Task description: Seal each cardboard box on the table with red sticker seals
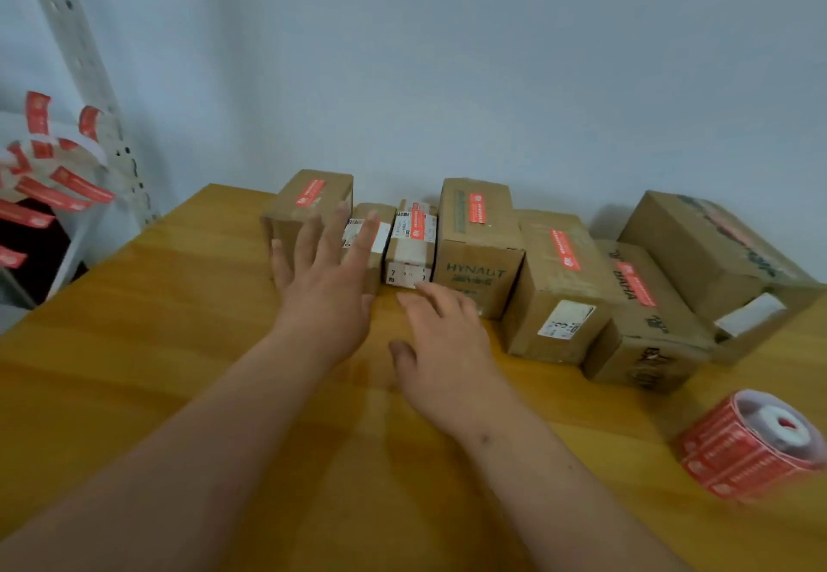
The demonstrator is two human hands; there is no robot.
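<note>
Several brown cardboard boxes stand in a row along the far edge of the wooden table (134,370), most with a red sticker seal on top. My left hand (324,285) reaches forward with straight spread fingers in front of the leftmost box (309,204) and a small box (369,231) beside it. My right hand (441,339) hovers flat over the table just before a small labelled box (411,242) and the HYNAUT box (479,236). Neither hand holds anything. A roll of red sticker seals (756,441) lies at the right edge.
Further right stand a tall box (559,280), a printed box (644,316) and a big box (716,253) against the wall. At the left, a white shelf post (85,74) and a strip of red stickers (53,177) hang beside the table.
</note>
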